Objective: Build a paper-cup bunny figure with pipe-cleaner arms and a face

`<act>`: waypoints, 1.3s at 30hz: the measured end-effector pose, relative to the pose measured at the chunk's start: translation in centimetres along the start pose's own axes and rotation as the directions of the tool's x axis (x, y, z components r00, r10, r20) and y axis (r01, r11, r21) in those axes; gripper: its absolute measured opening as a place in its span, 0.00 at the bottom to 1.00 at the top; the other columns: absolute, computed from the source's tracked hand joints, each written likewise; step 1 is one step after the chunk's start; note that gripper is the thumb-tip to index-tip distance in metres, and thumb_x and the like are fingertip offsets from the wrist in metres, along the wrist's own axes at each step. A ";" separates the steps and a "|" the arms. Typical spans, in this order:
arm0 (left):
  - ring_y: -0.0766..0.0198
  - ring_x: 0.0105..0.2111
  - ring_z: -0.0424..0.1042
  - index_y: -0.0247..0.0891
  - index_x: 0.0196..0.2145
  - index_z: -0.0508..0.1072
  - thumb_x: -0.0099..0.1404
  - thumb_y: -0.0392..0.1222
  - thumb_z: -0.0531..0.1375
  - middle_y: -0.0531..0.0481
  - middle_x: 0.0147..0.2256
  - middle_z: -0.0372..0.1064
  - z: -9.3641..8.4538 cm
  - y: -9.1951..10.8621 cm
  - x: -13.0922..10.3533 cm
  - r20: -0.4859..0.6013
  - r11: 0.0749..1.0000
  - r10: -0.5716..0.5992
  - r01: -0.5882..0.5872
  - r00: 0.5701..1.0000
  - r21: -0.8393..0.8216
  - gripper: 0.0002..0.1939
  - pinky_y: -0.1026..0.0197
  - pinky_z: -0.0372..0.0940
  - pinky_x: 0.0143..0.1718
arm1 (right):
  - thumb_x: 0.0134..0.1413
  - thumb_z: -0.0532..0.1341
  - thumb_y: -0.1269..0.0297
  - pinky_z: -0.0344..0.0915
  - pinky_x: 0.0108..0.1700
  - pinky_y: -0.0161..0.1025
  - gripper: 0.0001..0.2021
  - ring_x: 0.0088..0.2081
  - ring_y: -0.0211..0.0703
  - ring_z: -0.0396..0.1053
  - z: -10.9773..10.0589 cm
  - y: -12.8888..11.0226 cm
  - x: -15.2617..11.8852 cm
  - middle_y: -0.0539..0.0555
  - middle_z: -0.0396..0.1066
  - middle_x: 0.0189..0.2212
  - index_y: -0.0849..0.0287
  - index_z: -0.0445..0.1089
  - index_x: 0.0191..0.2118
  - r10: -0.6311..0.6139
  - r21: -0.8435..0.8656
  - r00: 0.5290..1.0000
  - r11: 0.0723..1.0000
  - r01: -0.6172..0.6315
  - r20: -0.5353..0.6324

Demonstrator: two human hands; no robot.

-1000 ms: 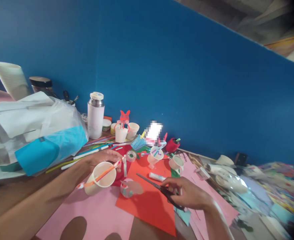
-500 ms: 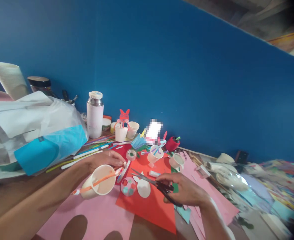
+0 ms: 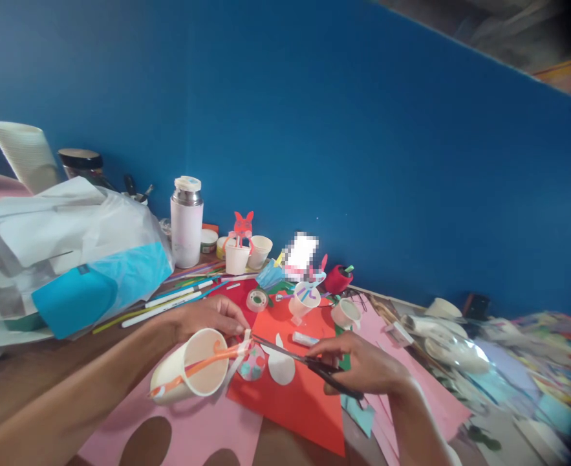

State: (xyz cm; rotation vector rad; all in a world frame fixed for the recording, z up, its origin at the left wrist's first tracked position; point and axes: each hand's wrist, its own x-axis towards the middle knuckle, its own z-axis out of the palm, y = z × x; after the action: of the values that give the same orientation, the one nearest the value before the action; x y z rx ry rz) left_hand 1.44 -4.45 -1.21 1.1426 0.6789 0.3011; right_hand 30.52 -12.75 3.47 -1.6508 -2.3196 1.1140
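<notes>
Blue wall behind, craft-littered table, pink sheet & red sheet on top. Afaict it's midway: paper cup sits tipped near L forearm w/ orange strip across its mouth, white tape at strip's far end; trimming looks not yet done. L hand: thumb & fingers pinching the tape. R hand: fingers curled round scissors, tips by tape; blade gap, can't tell.

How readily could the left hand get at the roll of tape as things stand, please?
Likely yes: the roll of tape lies beyond the left hand, with nothing visible standing between them, though its fingers appear busy by the orange strip.
</notes>
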 end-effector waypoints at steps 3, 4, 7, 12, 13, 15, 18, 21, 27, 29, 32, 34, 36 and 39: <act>0.73 0.17 0.63 0.30 0.26 0.76 0.49 0.37 0.63 0.51 0.18 0.69 0.2 -0.1 0.1 0.021 0.999 0.015 -0.015 1.000 -0.043 0.07 0.69 0.55 0.20 | 0.36 0.66 0.63 0.58 0.28 0.29 0.19 0.26 0.34 0.63 0.2 0.2 0.4 0.47 0.70 0.25 0.54 0.72 0.41 -0.005 0.042 0.999 0.999 0.003 0.035; 0.73 0.17 0.63 0.29 0.26 0.76 0.49 0.36 0.63 0.51 0.17 0.69 0.2 -0.1 0.1 0.023 0.999 0.022 -0.021 0.999 -0.050 0.07 0.70 0.55 0.20 | 0.36 0.65 0.63 0.58 0.28 0.29 0.19 0.26 0.34 0.64 0.2 0.2 0.5 0.48 0.70 0.24 0.54 0.72 0.40 -0.003 0.066 0.999 0.998 -0.001 0.052; 0.73 0.18 0.64 0.28 0.27 0.76 0.50 0.36 0.63 0.51 0.19 0.70 0.3 -0.1 0.1 0.044 0.998 0.026 -0.024 0.999 -0.057 0.07 0.70 0.56 0.21 | 0.38 0.65 0.63 0.59 0.28 0.29 0.17 0.26 0.35 0.65 0.2 0.4 0.9 0.49 0.71 0.23 0.56 0.72 0.40 -0.002 0.137 0.994 0.990 -0.014 0.112; 0.71 0.20 0.66 0.29 0.30 0.76 0.51 0.37 0.62 0.49 0.23 0.72 0.3 -0.4 0.0 0.056 1.000 0.017 -0.015 0.998 -0.026 0.08 0.70 0.58 0.22 | 0.38 0.64 0.64 0.61 0.28 0.30 0.17 0.25 0.36 0.67 0.3 1.1 1.2 0.50 0.72 0.23 0.59 0.72 0.40 -0.049 0.187 0.988 0.982 0.021 0.149; 0.71 0.20 0.66 0.30 0.30 0.76 0.51 0.37 0.62 0.49 0.23 0.72 0.3 -0.5 0.0 0.054 1.000 0.014 -0.013 0.998 -0.023 0.09 0.70 0.58 0.23 | 0.38 0.64 0.64 0.61 0.28 0.30 0.17 0.25 0.36 0.68 0.4 1.2 1.2 0.50 0.72 0.23 0.60 0.72 0.40 -0.057 0.194 0.987 0.981 0.027 0.150; 0.70 0.21 0.67 0.30 0.31 0.76 0.51 0.37 0.62 0.49 0.23 0.73 0.3 -0.5 0.0 0.057 1.000 0.012 -0.011 0.998 -0.014 0.09 0.69 0.59 0.24 | 0.39 0.63 0.64 0.61 0.28 0.31 0.17 0.24 0.36 0.68 0.4 1.5 1.3 0.50 0.72 0.22 0.60 0.72 0.40 -0.070 0.222 0.985 0.975 0.034 0.156; 0.68 0.22 0.68 0.31 0.31 0.76 0.51 0.38 0.62 0.49 0.23 0.73 0.3 -0.5 0.0 0.066 1.000 0.008 -0.008 0.998 0.005 0.09 0.67 0.61 0.26 | 0.41 0.62 0.63 0.62 0.28 0.32 0.16 0.23 0.36 0.68 0.4 1.5 1.2 0.51 0.72 0.21 0.60 0.72 0.40 -0.081 0.260 0.983 0.965 0.037 0.163; 0.67 0.23 0.69 0.31 0.31 0.76 0.52 0.38 0.62 0.49 0.24 0.73 0.4 -0.4 0.0 0.067 0.999 0.011 -0.013 0.998 0.033 0.09 0.65 0.62 0.28 | 0.42 0.62 0.62 0.63 0.28 0.33 0.15 0.23 0.37 0.68 0.4 1.3 1.1 0.51 0.72 0.21 0.58 0.72 0.39 -0.080 0.278 0.981 0.960 0.029 0.174; 0.67 0.24 0.69 0.30 0.32 0.75 0.53 0.38 0.61 0.48 0.24 0.72 0.5 -0.3 0.0 0.096 0.998 0.015 -0.020 0.995 0.059 0.10 0.65 0.62 0.29 | 0.40 0.63 0.63 0.64 0.27 0.33 0.17 0.23 0.37 0.69 0.5 1.6 1.3 0.51 0.73 0.21 0.59 0.71 0.41 -0.073 0.337 0.977 0.941 0.002 0.199; 0.66 0.24 0.69 0.30 0.32 0.75 0.53 0.39 0.61 0.48 0.24 0.73 0.5 -0.4 0.0 0.107 0.998 0.020 -0.026 0.994 0.057 0.10 0.65 0.63 0.29 | 0.41 0.63 0.64 0.64 0.26 0.32 0.18 0.23 0.37 0.69 0.7 1.9 1.5 0.52 0.73 0.22 0.60 0.71 0.42 -0.074 0.360 0.974 0.933 -0.007 0.212; 0.65 0.24 0.70 0.32 0.32 0.76 0.52 0.40 0.61 0.47 0.25 0.73 0.5 -0.7 0.2 0.135 0.998 0.027 -0.035 0.990 0.061 0.10 0.64 0.63 0.28 | 0.39 0.64 0.66 0.64 0.25 0.32 0.19 0.22 0.38 0.70 1.0 2.4 1.8 0.53 0.73 0.22 0.61 0.71 0.43 -0.078 0.400 0.967 0.916 -0.026 0.241; 0.64 0.24 0.71 0.33 0.32 0.76 0.52 0.41 0.61 0.46 0.25 0.73 0.5 -0.8 0.3 0.151 0.997 0.022 -0.033 0.988 0.071 0.11 0.64 0.64 0.27 | 0.39 0.64 0.66 0.64 0.24 0.31 0.19 0.21 0.38 0.70 1.1 2.5 1.9 0.53 0.73 0.22 0.62 0.71 0.42 -0.076 0.414 0.967 0.910 -0.033 0.245; 0.64 0.24 0.71 0.34 0.32 0.76 0.52 0.41 0.61 0.46 0.26 0.74 0.6 -0.7 0.2 0.154 0.995 0.020 -0.034 0.988 0.090 0.10 0.64 0.64 0.28 | 0.39 0.64 0.65 0.63 0.23 0.30 0.18 0.20 0.38 0.69 1.2 2.5 2.0 0.53 0.73 0.21 0.62 0.71 0.42 -0.074 0.416 0.968 0.909 -0.033 0.239; 0.64 0.25 0.71 0.34 0.32 0.76 0.53 0.41 0.60 0.46 0.27 0.74 0.8 -0.4 0.0 0.151 0.990 0.015 -0.036 0.988 0.135 0.10 0.64 0.64 0.28 | 0.41 0.63 0.64 0.63 0.22 0.30 0.17 0.19 0.36 0.69 1.3 2.5 2.0 0.52 0.73 0.21 0.62 0.71 0.41 -0.086 0.426 0.968 0.904 -0.024 0.237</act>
State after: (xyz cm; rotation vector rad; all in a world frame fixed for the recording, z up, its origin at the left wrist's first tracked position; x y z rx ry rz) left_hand 1.91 -5.15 -1.37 1.2920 0.5597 0.1902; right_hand 31.09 -11.33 0.38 -1.3693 -2.0119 1.7612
